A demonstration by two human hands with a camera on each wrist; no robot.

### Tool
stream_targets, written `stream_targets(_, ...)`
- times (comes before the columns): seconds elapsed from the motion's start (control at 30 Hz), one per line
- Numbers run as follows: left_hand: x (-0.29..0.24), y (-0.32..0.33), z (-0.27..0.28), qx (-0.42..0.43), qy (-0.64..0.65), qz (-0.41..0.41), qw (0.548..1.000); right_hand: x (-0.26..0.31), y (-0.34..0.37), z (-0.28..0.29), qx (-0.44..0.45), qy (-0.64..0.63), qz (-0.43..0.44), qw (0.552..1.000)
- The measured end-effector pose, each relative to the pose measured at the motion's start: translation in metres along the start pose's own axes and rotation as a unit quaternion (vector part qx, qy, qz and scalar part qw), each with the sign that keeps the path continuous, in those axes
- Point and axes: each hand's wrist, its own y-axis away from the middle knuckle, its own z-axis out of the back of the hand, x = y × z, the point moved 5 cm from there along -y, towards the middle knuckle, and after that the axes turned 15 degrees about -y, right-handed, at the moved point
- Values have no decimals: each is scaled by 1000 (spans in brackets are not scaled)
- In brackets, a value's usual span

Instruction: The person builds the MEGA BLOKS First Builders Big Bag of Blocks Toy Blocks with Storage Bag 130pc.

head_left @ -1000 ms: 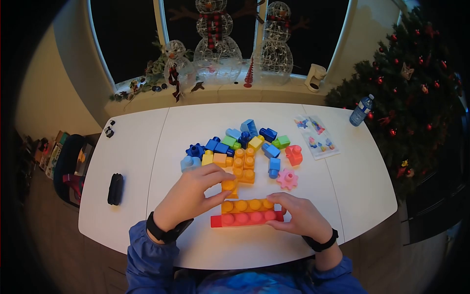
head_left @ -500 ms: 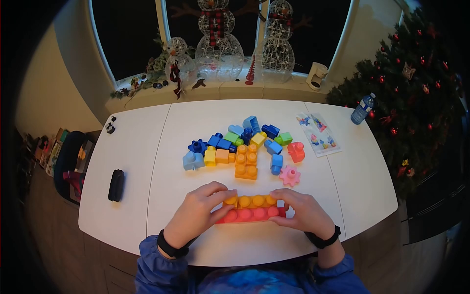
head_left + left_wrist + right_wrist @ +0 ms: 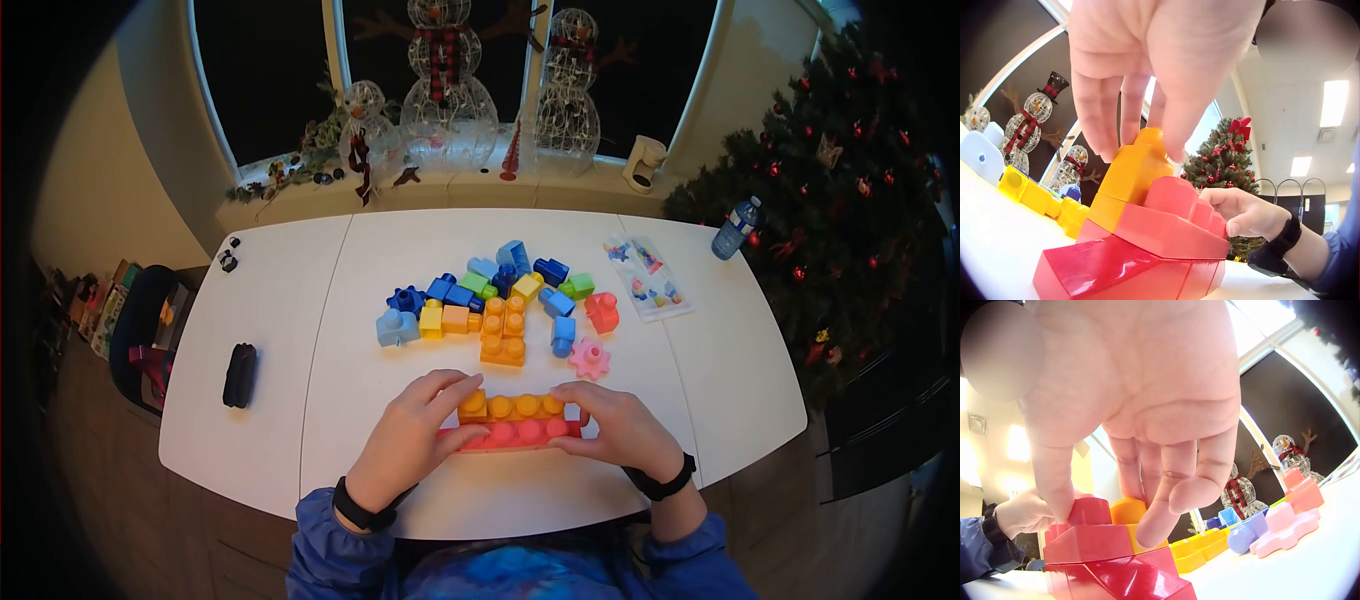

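Note:
A build of toy building blocks lies in front of me, with a red base (image 3: 1097, 265), a long pinkish-red row (image 3: 516, 433) and a yellow-orange row (image 3: 527, 405) behind it. At its left end a yellow-orange block (image 3: 1129, 172) sits higher than the rest of its row. My left hand (image 3: 420, 430) pinches this block from above, thumb on the near side and fingers behind. With my right hand (image 3: 625, 432) I grip the right end of the build, thumb at the red studs (image 3: 1089, 509) and fingers over the far yellow-orange side.
Beyond the build lie loose blocks, among them a larger orange block (image 3: 503, 335), a pink gear (image 3: 590, 358) and a light blue piece (image 3: 397, 328). A picture sheet (image 3: 648, 280) and a water bottle (image 3: 737, 228) are at the back right. A black case (image 3: 240, 376) lies at left.
My left hand brought the yellow-orange block down and right onto the left end of the build. My right hand has stayed at the right end.

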Motion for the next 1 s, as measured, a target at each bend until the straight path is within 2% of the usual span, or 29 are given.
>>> stream_targets(0.07,-3,0,3,8,1,-9,1000,5,-7,9,29,-5,-16,999)
stream_targets(0.2,-1,7,1,37,0,-25,999,9,-40,36,15,55,-13,998)
stream_targets(0.23,-1,8,1,38,-3,-27,999,9,-51,35,23,78,11,997)
stream_targets(0.3,-1,8,0,33,-24,-32,999,-4,-75,26,39,125,57,990)
stream_targets(0.4,2,10,-2,37,-33,-23,999,-24,-106,3,104,181,38,977)
stream_targets(0.5,3,10,-3,43,-33,-15,998,-38,-123,-10,132,188,49,972)
stream_targets(0.6,4,11,-5,42,-35,-17,998,-43,-129,-19,161,200,17,966)
stream_targets(0.77,6,11,-5,47,-39,-22,998,-30,-124,-5,102,137,37,985)
stream_targets(0.9,6,11,-7,50,-36,-19,998,12,-104,19,46,62,29,997)
stream_targets(1.0,6,10,-8,45,-34,-23,998,35,-80,13,74,30,50,996)
